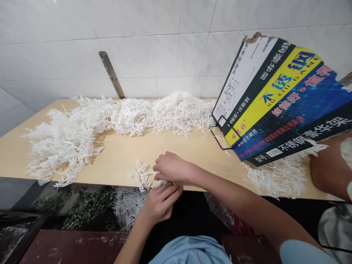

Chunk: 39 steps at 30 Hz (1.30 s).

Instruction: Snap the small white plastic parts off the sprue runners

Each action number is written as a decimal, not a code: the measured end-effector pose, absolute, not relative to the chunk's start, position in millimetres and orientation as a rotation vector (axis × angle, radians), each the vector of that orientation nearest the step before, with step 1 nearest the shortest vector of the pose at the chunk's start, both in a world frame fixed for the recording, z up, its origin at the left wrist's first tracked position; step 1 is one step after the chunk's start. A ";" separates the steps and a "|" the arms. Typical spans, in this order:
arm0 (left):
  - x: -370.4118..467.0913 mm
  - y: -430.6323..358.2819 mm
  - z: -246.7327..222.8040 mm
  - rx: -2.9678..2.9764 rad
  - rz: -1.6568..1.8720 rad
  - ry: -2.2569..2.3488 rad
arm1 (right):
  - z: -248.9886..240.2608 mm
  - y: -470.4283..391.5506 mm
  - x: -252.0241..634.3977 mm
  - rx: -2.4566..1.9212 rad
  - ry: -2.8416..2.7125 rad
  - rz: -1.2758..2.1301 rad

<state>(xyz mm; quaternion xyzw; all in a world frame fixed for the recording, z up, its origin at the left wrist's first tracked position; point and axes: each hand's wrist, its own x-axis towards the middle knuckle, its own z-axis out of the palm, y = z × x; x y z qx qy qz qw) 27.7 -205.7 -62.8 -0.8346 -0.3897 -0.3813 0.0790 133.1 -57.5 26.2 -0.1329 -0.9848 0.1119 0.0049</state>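
Observation:
At the table's front edge my two hands are close together. My right hand (172, 168) reaches over from the right, its fingers closed on white branched plastic sprigs (161, 182), part of which shows between the hands. Just below it, my left hand (161, 203) has its fingers curled around the lower side of the same sprigs; its fingertips are partly hidden. Beside the hands, to the left, a small loose clump of sprigs (140, 175) lies on the wooden tabletop (123, 150).
Heaps of white sprigs (176, 112) line the wall and spread left. A printed cardboard box piece (275, 99) stands upright at right, with more sprigs (277, 178) before it. Another person's arm (327, 168) is at far right. A metal bracket (111, 75) rises behind; green foliage (88, 205) sits below.

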 end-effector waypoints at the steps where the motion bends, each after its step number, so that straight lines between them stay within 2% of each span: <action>1: 23.4 -212.3 -61.5 -2.489 -1.196 -1.109 | 22.2 -56.6 140.8 -0.475 -3.049 0.368; 4: 12.6 -225.7 -55.4 -2.224 -1.482 -1.239 | 9.4 -58.8 171.3 -0.763 -2.836 0.455; 8: 8.1 -191.3 -34.3 -1.590 -1.870 -2.181 | -8.5 -71.6 200.5 -0.955 -2.630 0.447; 11: 11.5 -135.2 -14.6 -1.705 -2.186 -2.580 | -20.3 -77.8 203.9 -0.903 -2.589 0.462; 13: 14.3 -105.0 -6.7 -2.001 -2.116 -2.727 | -24.8 -77.6 203.3 -0.850 -2.584 0.496; 16: 18.5 -88.7 -7.2 -2.451 -1.961 -2.645 | -22.0 -70.1 207.3 -0.825 -2.576 0.622; 18: 22.1 -93.3 -15.0 -2.380 -2.004 -2.569 | -13.9 -58.8 213.8 -0.855 -2.524 0.861; 22: 31.8 -108.2 -30.1 -2.104 -1.900 -2.559 | 5.0 -22.0 223.2 -1.018 -2.170 1.592; 25: 36.9 -109.8 -29.7 -2.161 -1.802 -2.505 | 8.5 4.8 219.9 -1.026 -2.034 1.858; 33: 35.8 -105.9 -28.3 -2.100 -1.897 -2.553 | -11.1 29.2 215.1 -0.987 -1.879 1.886; 39: 36.1 -107.8 -26.2 -2.059 -1.880 -2.620 | -8.1 29.6 220.5 -0.918 -2.121 1.835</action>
